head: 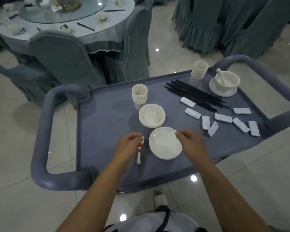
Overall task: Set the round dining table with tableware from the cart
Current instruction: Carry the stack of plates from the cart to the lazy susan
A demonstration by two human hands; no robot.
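White porcelain is what both my hands are working on, with the stack of plates (165,142) near the front of the grey-blue cart (97,131) as my landmark.

Left of the plates, my left hand (130,144) is pinching a spoon (139,150) by its bowl end; its handle is running back toward me, so the long axis is lying roughly front to back, just beside the plates' left rim.

At the plates' far right rim, my right hand (189,142) is curling thumb and fingertips onto the edge of the top plate. That hand is the nearer one to the plates, so I judge that lifting the top plate falls to it.

Just behind the plates, a stack of bowls (151,116) is sitting, and behind that a stack of cups (139,96). Right of the plates, white chopstick rests (223,118) are lying scattered, with black chopsticks (196,95) behind them.

Far behind and left of the plates, the round dining table (107,33) is waiting, already partly set.

No brand, label or writing is readable anywhere.
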